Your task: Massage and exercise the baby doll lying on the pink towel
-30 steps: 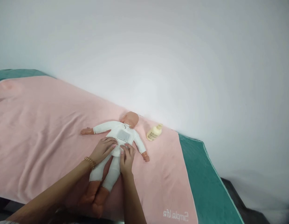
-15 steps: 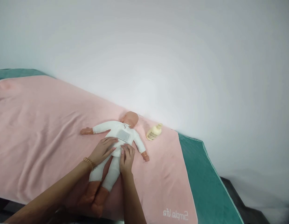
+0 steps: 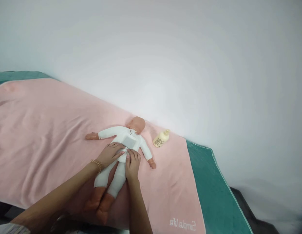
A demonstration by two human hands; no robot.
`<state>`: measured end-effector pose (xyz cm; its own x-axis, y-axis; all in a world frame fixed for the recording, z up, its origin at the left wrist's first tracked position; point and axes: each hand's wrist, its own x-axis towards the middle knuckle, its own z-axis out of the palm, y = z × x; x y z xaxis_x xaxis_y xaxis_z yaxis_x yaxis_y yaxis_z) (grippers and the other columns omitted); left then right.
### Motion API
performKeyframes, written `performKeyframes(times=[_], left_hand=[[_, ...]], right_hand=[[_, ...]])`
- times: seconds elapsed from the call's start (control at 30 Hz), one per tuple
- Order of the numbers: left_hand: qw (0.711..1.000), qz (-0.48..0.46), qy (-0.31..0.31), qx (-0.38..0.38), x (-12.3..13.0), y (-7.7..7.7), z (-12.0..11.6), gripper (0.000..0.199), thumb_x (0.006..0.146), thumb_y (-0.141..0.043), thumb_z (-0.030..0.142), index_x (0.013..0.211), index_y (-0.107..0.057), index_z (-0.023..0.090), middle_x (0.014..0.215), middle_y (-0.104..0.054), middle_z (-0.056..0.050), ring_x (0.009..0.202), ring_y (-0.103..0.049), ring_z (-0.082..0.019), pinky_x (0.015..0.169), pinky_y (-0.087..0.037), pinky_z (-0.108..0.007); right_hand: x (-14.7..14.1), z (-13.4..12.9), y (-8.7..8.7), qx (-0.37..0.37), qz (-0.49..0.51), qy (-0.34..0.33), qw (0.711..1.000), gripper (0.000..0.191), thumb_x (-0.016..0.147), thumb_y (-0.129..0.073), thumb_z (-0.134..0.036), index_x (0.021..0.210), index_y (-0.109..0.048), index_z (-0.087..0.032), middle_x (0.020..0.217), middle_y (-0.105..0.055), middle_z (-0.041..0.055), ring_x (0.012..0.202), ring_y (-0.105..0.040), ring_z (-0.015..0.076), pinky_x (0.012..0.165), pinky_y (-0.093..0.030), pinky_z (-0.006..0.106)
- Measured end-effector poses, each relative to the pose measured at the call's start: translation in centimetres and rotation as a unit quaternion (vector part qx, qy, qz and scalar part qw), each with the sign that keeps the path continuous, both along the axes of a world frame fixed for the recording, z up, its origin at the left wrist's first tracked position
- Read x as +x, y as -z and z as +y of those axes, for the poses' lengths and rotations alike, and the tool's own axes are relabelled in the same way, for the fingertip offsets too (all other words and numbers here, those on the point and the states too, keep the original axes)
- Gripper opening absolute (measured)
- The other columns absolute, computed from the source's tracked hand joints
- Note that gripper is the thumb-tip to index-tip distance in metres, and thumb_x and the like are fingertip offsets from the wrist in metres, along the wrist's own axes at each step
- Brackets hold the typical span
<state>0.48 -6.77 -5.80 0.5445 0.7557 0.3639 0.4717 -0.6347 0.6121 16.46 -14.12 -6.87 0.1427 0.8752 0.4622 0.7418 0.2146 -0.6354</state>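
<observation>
A baby doll (image 3: 120,131) with a white cloth body lies stretched out on a pink towel (image 3: 51,130), its head toward the wall. A grey rectangular panel (image 3: 129,142) shows on its torso. My left hand (image 3: 110,154), with a beaded bracelet (image 3: 96,165) at the wrist, lies flat across one side of the doll's lower torso, fingers stretched out. On the other side my right hand (image 3: 133,162) rests on the waist, its fingers extended over the cloth. Both hands touch the doll just below the panel, close together.
A cream pump bottle (image 3: 160,139) stands on the towel beside the doll's arm. Green fabric (image 3: 214,188) shows under the towel at the right and far left. A white wall (image 3: 165,65) rises behind the bed. Printed lettering (image 3: 182,224) marks the towel's near corner.
My left hand has shifted slightly right and is nearer my right hand. The right hand has hardly moved, and the doll and bottle look the same.
</observation>
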Motion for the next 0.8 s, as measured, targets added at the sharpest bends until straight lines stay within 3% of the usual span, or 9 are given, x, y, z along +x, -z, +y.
performKeyframes(times=[0.17, 0.27, 0.37, 0.53, 0.67, 0.8], left_hand=[[0.999, -0.052, 0.007, 0.010, -0.2, -1.5, 1.2, 0.039, 0.098, -0.037, 0.044, 0.102, -0.066, 0.018, 0.106, -0.070, -0.006, 0.102, -0.061, -0.025, 0.096, -0.043, -0.040], [0.996, -0.075, -0.018, 0.041, 0.3, -2.8, 2.6, 0.040, 0.099, -0.035, 0.043, 0.103, -0.065, 0.018, 0.109, -0.069, -0.008, 0.107, -0.059, -0.026, 0.099, -0.042, -0.042], [0.996, -0.056, -0.024, 0.067, 1.5, -3.6, 4.1, 0.040, 0.098, -0.034, 0.042, 0.108, -0.064, 0.018, 0.113, -0.067, -0.009, 0.110, -0.058, -0.026, 0.099, -0.042, -0.043], [0.998, -0.007, -0.011, 0.065, 3.8, -2.9, 6.0, 0.038, 0.097, -0.036, 0.041, 0.103, -0.064, 0.016, 0.107, -0.068, -0.012, 0.103, -0.061, -0.027, 0.092, -0.046, -0.044], [0.997, 0.019, -0.006, 0.069, 4.4, -1.8, 6.5, 0.033, 0.096, -0.040, 0.038, 0.093, -0.065, 0.017, 0.097, -0.069, -0.012, 0.096, -0.062, -0.029, 0.088, -0.046, -0.044], [0.997, 0.030, -0.006, 0.076, 4.2, -1.4, 6.4, 0.032, 0.097, -0.039, 0.036, 0.095, -0.064, 0.016, 0.097, -0.067, -0.012, 0.099, -0.060, -0.028, 0.090, -0.044, -0.045]], right_hand=[[0.3, 0.9, -1.2, 0.052, 0.051, 0.014, 0.997, 0.038, 0.100, -0.034, -0.035, 0.109, -0.068, -0.020, 0.109, -0.066, 0.0092, 0.109, -0.056, 0.0219, 0.099, -0.040, 0.039], [0.8, 2.6, -2.5, 0.082, 0.099, 0.035, 0.991, 0.040, 0.101, -0.031, -0.035, 0.106, -0.067, -0.018, 0.108, -0.064, 0.0101, 0.107, -0.057, 0.0212, 0.098, -0.042, 0.038], [1.3, 4.9, -3.4, 0.070, 0.069, 0.049, 0.994, 0.038, 0.101, -0.032, -0.036, 0.107, -0.065, -0.018, 0.108, -0.063, 0.0102, 0.108, -0.055, 0.0216, 0.097, -0.042, 0.037], [1.9, 7.6, -2.7, 0.001, -0.045, 0.066, 0.997, 0.035, 0.100, -0.035, -0.031, 0.099, -0.066, -0.017, 0.100, -0.065, 0.0113, 0.095, -0.055, 0.0246, 0.086, -0.041, 0.037], [2.1, 8.1, -1.7, -0.004, -0.069, 0.062, 0.996, 0.029, 0.096, -0.041, -0.026, 0.089, -0.067, -0.017, 0.091, -0.066, 0.0106, 0.087, -0.055, 0.0252, 0.080, -0.040, 0.037], [2.0, 8.1, -1.3, -0.002, -0.078, 0.066, 0.995, 0.026, 0.095, -0.042, -0.024, 0.091, -0.067, -0.017, 0.093, -0.066, 0.0107, 0.089, -0.055, 0.0254, 0.082, -0.040, 0.037]])
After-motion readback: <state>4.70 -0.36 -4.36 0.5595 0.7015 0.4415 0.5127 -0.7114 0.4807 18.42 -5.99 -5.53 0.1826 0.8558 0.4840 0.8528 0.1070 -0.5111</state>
